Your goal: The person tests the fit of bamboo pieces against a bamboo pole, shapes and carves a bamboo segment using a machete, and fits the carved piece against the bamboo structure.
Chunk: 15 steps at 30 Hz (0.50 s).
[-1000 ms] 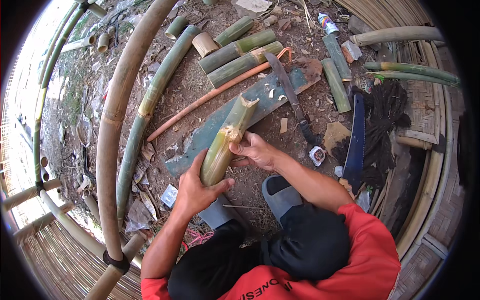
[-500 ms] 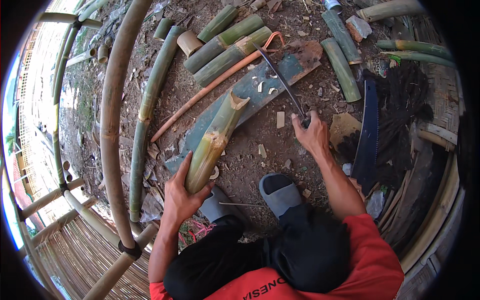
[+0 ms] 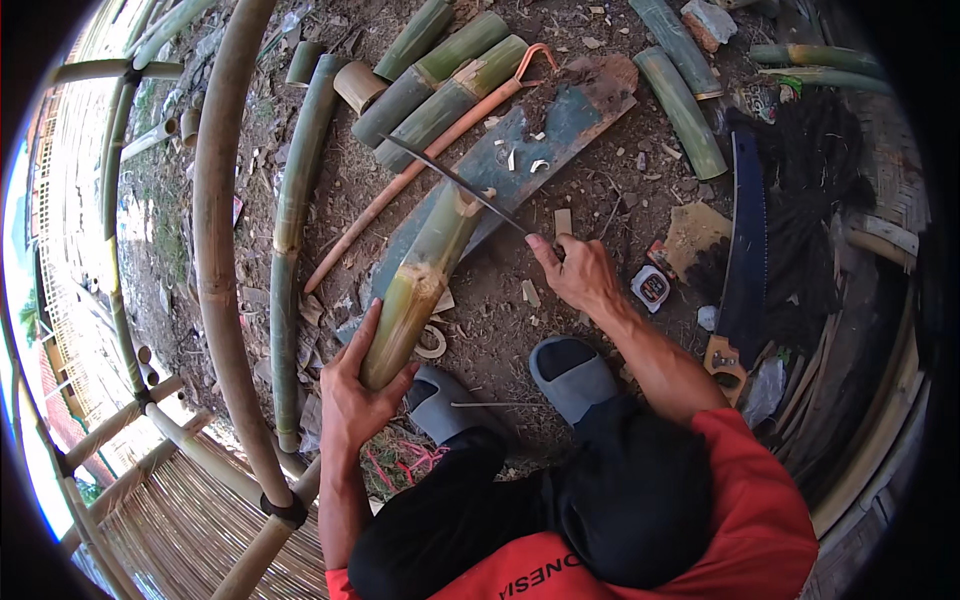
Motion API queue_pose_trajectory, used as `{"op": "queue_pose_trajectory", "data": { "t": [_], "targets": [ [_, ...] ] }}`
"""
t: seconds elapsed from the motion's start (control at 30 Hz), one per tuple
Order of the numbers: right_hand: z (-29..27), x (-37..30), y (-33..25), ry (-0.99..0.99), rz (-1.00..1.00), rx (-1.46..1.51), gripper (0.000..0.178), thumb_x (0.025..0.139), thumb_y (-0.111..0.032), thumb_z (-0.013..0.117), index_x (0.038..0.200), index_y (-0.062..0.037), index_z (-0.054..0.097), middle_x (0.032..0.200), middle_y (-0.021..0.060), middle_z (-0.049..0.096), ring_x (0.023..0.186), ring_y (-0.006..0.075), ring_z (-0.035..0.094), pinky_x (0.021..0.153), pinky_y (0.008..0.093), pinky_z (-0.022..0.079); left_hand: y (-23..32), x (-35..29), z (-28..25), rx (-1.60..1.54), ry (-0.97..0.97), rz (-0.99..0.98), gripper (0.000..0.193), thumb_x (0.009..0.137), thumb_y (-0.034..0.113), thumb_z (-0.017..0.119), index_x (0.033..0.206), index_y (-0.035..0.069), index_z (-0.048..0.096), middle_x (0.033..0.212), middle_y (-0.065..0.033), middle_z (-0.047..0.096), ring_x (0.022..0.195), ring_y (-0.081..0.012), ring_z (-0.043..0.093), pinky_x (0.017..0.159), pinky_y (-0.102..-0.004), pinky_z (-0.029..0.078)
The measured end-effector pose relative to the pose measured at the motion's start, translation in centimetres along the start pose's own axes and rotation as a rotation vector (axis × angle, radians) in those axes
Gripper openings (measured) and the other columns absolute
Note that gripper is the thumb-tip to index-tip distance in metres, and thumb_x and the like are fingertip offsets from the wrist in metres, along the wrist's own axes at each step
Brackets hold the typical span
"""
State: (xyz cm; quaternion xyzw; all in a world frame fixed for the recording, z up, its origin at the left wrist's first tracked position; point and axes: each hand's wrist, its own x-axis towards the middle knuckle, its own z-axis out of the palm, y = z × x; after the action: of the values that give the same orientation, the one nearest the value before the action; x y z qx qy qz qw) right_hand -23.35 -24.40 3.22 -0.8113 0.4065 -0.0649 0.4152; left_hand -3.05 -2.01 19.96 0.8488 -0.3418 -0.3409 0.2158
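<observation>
My left hand (image 3: pixel 358 395) is wrapped round the near end of a green bamboo section (image 3: pixel 418 285), which slants up and away from me. The bamboo's far end is cut with a notched rim and rests over a flat greenish board (image 3: pixel 555 130) on the ground. My right hand (image 3: pixel 580 275) is closed on the handle of a long knife, mostly hidden by the fingers. Its thin dark blade (image 3: pixel 425 158) lies across the far end of the bamboo, pointing up to the left. Small pale chips (image 3: pixel 540 165) are scattered on the board.
Several cut bamboo pieces (image 3: pixel 455 100) lie beyond the board, beside an orange-brown stick (image 3: pixel 415 170). At right are a handsaw (image 3: pixel 745 240), a tape measure (image 3: pixel 650 288) and dark fibres (image 3: pixel 815 190). Bamboo poles (image 3: pixel 218 220) stand at left. My sandalled feet (image 3: pixel 572 378) are close below.
My right hand has moved left and slightly down, bringing the knife blade from over the board to the bamboo's far end. The left hand keeps its hold. The tape measure has come into sight.
</observation>
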Motion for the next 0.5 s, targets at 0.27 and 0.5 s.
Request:
{"op": "queue_pose_trajectory", "data": {
  "t": [0.27,0.5],
  "targets": [
    [-0.3,-0.4,-0.3,-0.015,-0.049,0.101,0.072,0.100,-0.064,0.056,0.081,0.0033,0.070,0.060,0.0246,0.064,0.062,0.0443,0.071,0.054,0.0504,0.054,-0.7,0.3,-0.6,-0.139,-0.067,-0.153,0.089,0.079,0.016,0.086,0.157,0.004,0.046,0.131,-0.0206,0.071,0.119,-0.0208,0.068,0.107,-0.0366,0.050],
    [0.0,-1.4,-2.7,0.075,-0.206,0.109,0.053,0.099,-0.047,0.069,0.077,0.0007,0.066,0.059,0.0272,0.060,0.060,0.0468,0.067,0.052,0.0493,0.051,-2.7,0.6,-0.9,-0.185,-0.061,-0.143,0.089,0.079,0.012,0.087,0.158,0.004,0.046,0.134,-0.0181,0.070,0.122,-0.0203,0.066,0.109,-0.0356,0.048]
  ]
}}
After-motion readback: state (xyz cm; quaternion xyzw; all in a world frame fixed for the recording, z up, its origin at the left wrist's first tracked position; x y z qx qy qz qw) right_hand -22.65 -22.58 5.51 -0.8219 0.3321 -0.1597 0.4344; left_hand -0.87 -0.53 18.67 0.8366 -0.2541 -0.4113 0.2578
